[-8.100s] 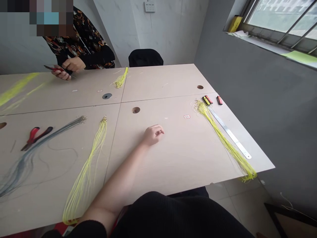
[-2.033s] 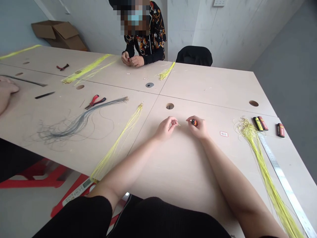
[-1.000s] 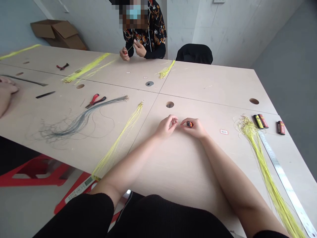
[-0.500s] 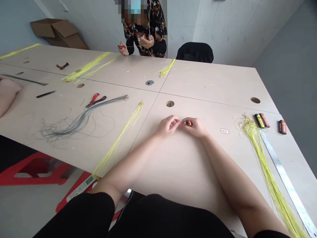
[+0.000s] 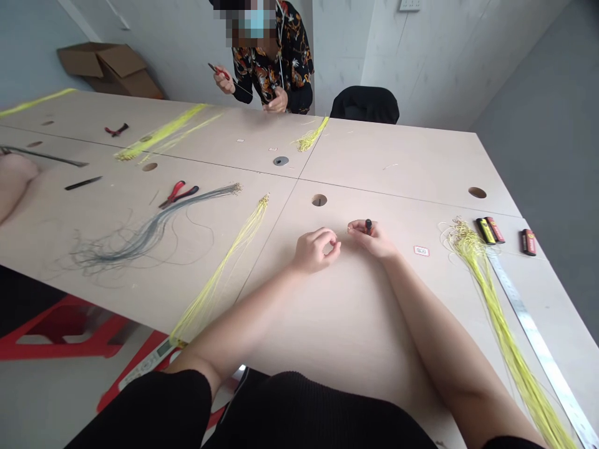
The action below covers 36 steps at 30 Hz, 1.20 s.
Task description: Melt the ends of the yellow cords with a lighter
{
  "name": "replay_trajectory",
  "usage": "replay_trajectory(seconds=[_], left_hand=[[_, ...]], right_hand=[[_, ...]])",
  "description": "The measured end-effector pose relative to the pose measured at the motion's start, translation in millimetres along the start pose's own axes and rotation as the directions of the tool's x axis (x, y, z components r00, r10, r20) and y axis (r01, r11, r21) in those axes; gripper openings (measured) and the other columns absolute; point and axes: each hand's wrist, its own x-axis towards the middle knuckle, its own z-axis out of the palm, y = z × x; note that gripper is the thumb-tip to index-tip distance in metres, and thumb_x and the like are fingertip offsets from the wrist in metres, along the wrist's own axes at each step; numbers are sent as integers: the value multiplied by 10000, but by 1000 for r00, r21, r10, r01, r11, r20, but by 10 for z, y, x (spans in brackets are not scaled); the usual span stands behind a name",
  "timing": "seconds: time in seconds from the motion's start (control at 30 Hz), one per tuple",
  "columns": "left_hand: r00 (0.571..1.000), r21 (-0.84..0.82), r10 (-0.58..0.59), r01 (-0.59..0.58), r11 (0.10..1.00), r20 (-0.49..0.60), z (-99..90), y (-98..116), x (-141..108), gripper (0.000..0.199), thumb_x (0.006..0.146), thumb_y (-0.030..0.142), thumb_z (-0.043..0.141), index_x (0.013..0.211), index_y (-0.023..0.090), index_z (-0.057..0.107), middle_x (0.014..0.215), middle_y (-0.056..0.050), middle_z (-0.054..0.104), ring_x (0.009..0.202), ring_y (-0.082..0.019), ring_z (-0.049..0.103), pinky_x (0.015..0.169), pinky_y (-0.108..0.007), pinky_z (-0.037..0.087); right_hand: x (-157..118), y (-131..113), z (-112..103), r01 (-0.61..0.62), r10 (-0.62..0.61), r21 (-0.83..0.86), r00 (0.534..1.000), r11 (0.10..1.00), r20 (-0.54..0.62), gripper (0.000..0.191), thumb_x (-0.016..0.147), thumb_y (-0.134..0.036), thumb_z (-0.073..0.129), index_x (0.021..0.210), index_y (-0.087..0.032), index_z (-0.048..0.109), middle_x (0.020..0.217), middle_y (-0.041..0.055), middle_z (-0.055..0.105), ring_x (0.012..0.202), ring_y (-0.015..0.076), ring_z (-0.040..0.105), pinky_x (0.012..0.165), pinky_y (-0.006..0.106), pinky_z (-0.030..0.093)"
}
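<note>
Head camera view, with the round table hole (image 5: 319,200) as landmark: low on its near left, past the edge of the table (image 5: 355,337), a white handheld device (image 5: 147,362) with a small screen lies over red plastic. A long yellow bundle (image 5: 224,268) runs from that edge up to the hole's left, and on the hole's right side another yellow bundle (image 5: 500,330) lies beside a metal ruler (image 5: 533,337). Just nearer than the hole, the left hand (image 5: 317,249) has its fingers curled round toward the thumb; whether anything sits between the tips cannot be told. The right hand (image 5: 372,240), near right of the hole, presses thumb and forefinger together at the tips, on something too small to make out, while its fingers also hold a dark-ended cylinder (image 5: 369,226) upright. Right of the hole come a small label (image 5: 422,251), then a pair of cylinders (image 5: 490,230) and a single cylinder (image 5: 528,242). Left of it, a grey bundle (image 5: 154,227) fans out loosely, touching or just beside red-and-black pliers (image 5: 178,194). Beyond the hole are a grey grommet (image 5: 281,161) and a short yellow tuft (image 5: 309,136). Farther back, a person (image 5: 274,68) holds a red-handled tool (image 5: 219,72) in one hand, left of a black-covered chair (image 5: 365,104); a cardboard box (image 5: 112,68) stands far left.
</note>
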Motion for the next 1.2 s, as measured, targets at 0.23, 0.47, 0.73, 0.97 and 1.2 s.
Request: replay_trajectory(seconds=[0.23, 0.47, 0.73, 0.97, 1.2], left_hand=[[997, 23, 80, -80, 996, 20, 21, 80, -25, 93, 829, 255, 522, 879, 195, 572, 975, -51, 698, 842, -150, 676, 712, -252, 510], [997, -131, 51, -58, 990, -56, 30, 41, -14, 66, 820, 241, 521, 781, 191, 508, 1122, -124, 636, 1069, -191, 621, 890, -323, 519], [1000, -300, -11, 6, 954, -12, 24, 38, -15, 94, 842, 271, 483, 847, 179, 503, 1097, -128, 616, 932, -172, 624, 748, -300, 523], [948, -466, -256, 315, 827, 188, 63, 35, -16, 186, 844, 355, 528, 796, 175, 539, 495, 81, 355, 451, -65, 348, 485, -206, 318], [955, -483, -212, 288, 827, 207, 54, 82, 42, 220, 798, 367, 583, 721, 161, 579, 599, 51, 450, 474, -48, 325, 474, -208, 285]], right_hand=[[-25, 18, 16, -116, 86, 435, 992, 893, 88, 322, 660, -435, 728, 725, -199, 519, 444, -108, 217, 400, 51, 173, 432, 236, 149], [-15, 65, 50, -151, 111, 451, 987, 879, 113, 282, 664, -371, 761, 744, -176, 574, 469, -92, 310, 404, 40, 230, 439, 235, 172], [-10, 67, 49, -159, 117, 404, 985, 901, 126, 286, 658, -383, 757, 747, -178, 578, 453, -93, 311, 404, 48, 241, 437, 237, 174], [0, 56, 63, -144, 98, 339, 984, 930, 148, 313, 661, -413, 746, 754, -179, 561, 471, -88, 320, 415, 50, 245, 443, 241, 179], [-16, 50, 51, -133, 60, 318, 972, 939, 229, 308, 699, -419, 730, 754, -163, 568, 490, -77, 361, 428, 53, 287, 456, 242, 184]])
